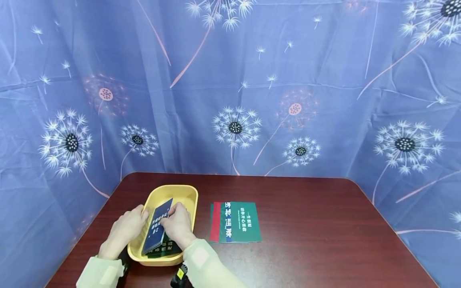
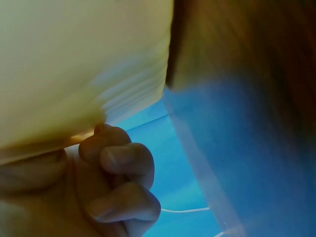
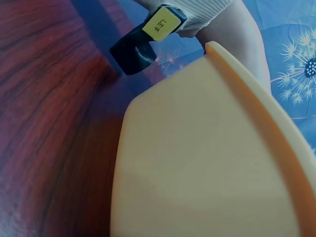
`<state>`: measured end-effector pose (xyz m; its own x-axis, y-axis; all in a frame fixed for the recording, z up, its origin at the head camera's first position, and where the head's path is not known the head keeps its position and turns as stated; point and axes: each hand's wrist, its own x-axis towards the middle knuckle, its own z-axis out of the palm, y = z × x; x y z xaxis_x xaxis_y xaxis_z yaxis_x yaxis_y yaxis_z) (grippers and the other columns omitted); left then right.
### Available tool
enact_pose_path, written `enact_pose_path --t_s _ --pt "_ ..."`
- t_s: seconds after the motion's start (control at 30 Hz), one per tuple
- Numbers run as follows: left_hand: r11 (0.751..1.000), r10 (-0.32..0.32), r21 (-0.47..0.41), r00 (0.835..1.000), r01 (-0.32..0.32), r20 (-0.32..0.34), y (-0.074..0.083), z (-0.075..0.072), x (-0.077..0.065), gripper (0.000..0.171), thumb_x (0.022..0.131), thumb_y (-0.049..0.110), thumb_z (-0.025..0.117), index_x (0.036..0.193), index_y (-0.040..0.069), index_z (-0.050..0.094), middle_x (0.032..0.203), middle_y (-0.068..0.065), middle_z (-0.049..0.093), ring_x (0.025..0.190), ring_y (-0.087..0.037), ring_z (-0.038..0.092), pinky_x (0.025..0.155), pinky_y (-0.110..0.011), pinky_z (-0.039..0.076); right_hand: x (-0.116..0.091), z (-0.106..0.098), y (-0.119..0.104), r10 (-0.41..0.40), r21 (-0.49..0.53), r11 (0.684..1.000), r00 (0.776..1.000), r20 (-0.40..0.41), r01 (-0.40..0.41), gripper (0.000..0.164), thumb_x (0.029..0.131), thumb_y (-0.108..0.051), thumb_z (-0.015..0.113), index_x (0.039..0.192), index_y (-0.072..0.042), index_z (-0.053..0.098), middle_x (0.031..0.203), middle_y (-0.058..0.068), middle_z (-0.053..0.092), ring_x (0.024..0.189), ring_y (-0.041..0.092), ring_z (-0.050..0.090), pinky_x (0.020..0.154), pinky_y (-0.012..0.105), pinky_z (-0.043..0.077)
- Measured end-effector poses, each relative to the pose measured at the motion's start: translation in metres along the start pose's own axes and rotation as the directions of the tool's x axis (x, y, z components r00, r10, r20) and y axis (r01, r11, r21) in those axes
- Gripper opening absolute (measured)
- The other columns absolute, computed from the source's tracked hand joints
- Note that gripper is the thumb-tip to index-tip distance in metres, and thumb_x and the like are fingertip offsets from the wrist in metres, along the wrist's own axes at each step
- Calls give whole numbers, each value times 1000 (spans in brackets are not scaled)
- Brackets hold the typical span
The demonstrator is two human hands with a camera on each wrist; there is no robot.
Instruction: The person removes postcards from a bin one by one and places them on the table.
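Sorting of cards looks partway done, judging by how they are split. Yellow tray (image 1: 191, 195) sits at the left of the tabletop (image 1: 324, 224), with a blue card (image 1: 153, 236) lying slanted inside, over dark green cards (image 1: 171, 248). Just right of the tray, well apart from the right edge of the tabletop, a fanned pile shows a green card (image 1: 246, 224), a blue-and-white strip (image 1: 228, 224) and a red strip (image 1: 216, 224), overlapping. Whether cards go into or out of the tray, one moment can't settle; either way both spots hold some, so more handling seems left.

Right hand (image 1: 179, 224): narrow grip, thumb and fingers pinching the blue card near its right edge. Left hand (image 1: 126, 229): fingers curled at the tray's left rim, grip apparently holding it.

Hard to make out: right fingertips partly hidden; can't tell if the blue card is single or a few together. Count of dark green cards unclear, mostly covered. Left wrist view is blurred, showing curled fingers under the tray wall. Right wrist view shows the tray's outside only, no cards. Forearms cut off at the bottom of the head view.
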<state>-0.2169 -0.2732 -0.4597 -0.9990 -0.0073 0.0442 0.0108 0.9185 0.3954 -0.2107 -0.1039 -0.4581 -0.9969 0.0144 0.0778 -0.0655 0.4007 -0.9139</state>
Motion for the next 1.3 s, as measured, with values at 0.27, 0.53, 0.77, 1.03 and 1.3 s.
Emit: enact_pose_path --t_s 0.27,0.53,0.77,1.03,1.3 --pt "1000 -8 14 1000 7 30 2 -3 0 27 102 25 40 98 4 55 76 -13 57 68 -32 60 57 -51 44 -1 -8 -3 -48 -24 999 999 -7 48 22 78 -6 74 88 -11 55 65 -10 52 62 5 51 63 23 43" --pt "1000 -7 7 999 7 35 0 -4 0 31 103 26 37 104 2 56 78 -13 59 67 -28 58 56 -49 45 1 -22 -14 -48 -50 997 995 84 53 23 89 -9 64 70 -11 51 54 -4 51 44 7 52 46 23 44" --pt "1000 -13 6 999 13 30 1 -2 -1 31 102 26 36 104 2 56 79 -15 59 68 -30 58 57 -50 44 0 -34 -14 -74 -121 989 992 99 86 38 95 -15 57 59 -13 48 46 -4 46 39 8 47 43 24 39" --pt "1000 -18 -3 999 18 28 6 1 -2 30 103 26 37 101 3 55 70 -8 52 64 -27 54 57 -46 43 5 -49 -6 -103 -110 988 992 73 110 30 97 -14 56 67 -12 57 56 -5 53 51 7 52 45 24 42" --pt "1000 -23 -4 999 23 39 2 1 -1 30 103 27 35 101 4 54 68 -7 49 63 -25 52 56 -44 41 10 -66 0 -88 -12 996 994 69 89 14 92 -11 63 79 -11 57 61 -2 51 56 10 50 49 26 42"
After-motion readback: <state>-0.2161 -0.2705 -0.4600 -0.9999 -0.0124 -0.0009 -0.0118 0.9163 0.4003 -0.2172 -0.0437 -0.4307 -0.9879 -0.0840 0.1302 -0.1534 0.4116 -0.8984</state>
